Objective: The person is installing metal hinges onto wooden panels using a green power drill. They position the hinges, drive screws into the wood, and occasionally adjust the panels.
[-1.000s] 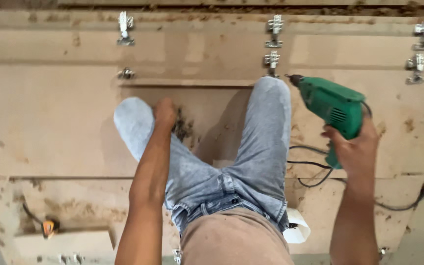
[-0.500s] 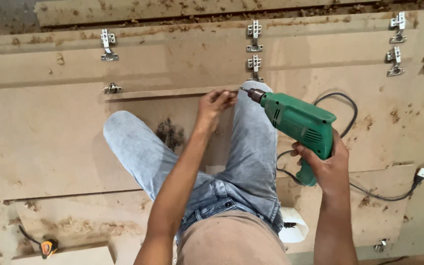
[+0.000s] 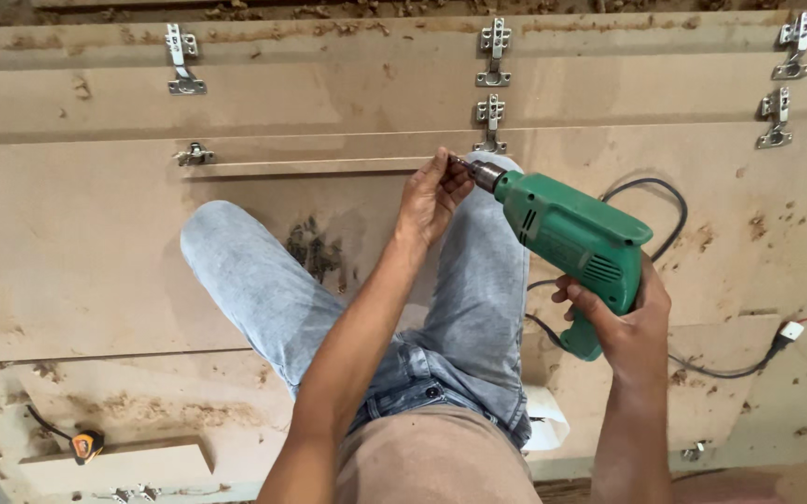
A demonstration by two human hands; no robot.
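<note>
- One green electric drill (image 3: 576,245) sits at the centre of things, held above the person's right knee, with its chuck (image 3: 486,175) pointing left and far toward the boards.
- The right hand (image 3: 623,322) is clenched around the drill's pistol grip, low on the handle, and carries the tool's weight.
- The left hand (image 3: 431,196) reaches across the lap and pinches at the drill's tip; its fingertips (image 3: 448,166) close on the bit or the chuck, and I cannot tell which.
- As a judgement, the work looks to be at a fitting or adjusting stage: the tip is being handled and is not pressed to any board.
- Several metal hinges already sit on the far boards, such as a pair (image 3: 492,110) just beyond the drill's tip, a pair at far left (image 3: 181,60) and a pair at far right (image 3: 781,93).
- A single small hinge part (image 3: 195,155) lies at the left end of a narrow strip of board (image 3: 329,166); whether it is screwed down is unclear.
- The drill's black cord (image 3: 651,191) loops behind the tool and trails right to a white plug (image 3: 790,330).
- The person sits on wide fibreboard panels (image 3: 68,261) strewn with sawdust, legs in pale jeans (image 3: 264,289) spread across them.
- An orange tape measure (image 3: 86,445) rests near left, well apart from both hands.
- The raised right knee and the trailing cord crowd the space nearest the drill.
</note>
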